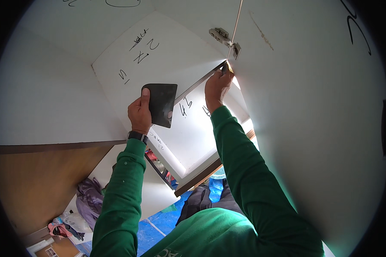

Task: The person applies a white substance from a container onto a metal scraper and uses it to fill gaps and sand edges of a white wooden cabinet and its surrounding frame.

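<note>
Head view: white cabinet interior (pixel 55 90), metal hinge (pixel 221 34), blue floor sheet (pixel 158 222) below.

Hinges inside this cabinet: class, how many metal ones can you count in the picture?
1. The metal hinge sits at the top, where the white side panel meets the back, just above the right hand. Others may lie outside the view.
</note>
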{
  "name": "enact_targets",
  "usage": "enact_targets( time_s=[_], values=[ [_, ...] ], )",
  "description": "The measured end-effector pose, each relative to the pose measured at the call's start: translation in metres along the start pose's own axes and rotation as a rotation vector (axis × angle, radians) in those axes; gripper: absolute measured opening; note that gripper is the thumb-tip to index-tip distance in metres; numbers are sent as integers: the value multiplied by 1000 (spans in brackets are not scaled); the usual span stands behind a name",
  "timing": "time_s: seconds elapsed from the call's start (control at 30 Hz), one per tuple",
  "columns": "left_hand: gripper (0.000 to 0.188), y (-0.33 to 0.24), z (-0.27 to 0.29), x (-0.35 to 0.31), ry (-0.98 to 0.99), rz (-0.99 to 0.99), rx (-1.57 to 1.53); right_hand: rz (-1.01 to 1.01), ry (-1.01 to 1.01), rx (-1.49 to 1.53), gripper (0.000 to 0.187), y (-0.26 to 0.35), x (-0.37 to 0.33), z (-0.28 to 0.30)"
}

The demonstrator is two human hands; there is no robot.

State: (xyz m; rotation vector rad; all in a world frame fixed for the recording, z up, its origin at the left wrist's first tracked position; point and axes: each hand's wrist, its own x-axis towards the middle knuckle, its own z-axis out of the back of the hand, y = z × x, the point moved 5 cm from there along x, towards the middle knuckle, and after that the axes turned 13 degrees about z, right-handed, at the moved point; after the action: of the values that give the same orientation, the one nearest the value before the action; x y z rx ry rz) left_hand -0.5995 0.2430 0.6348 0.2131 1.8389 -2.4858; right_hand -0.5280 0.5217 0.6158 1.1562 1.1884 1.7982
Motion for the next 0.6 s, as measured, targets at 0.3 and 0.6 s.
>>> enact_targets(
  time_s=[0.3, 0.6],
  values=[
    [71, 9, 3, 6, 30, -3, 20, 65, -3, -25, 47, 7, -4, -4],
    [70, 0, 0, 1, 3, -19, 51, 125, 6, -22, 44, 0, -7, 5]
  ],
)
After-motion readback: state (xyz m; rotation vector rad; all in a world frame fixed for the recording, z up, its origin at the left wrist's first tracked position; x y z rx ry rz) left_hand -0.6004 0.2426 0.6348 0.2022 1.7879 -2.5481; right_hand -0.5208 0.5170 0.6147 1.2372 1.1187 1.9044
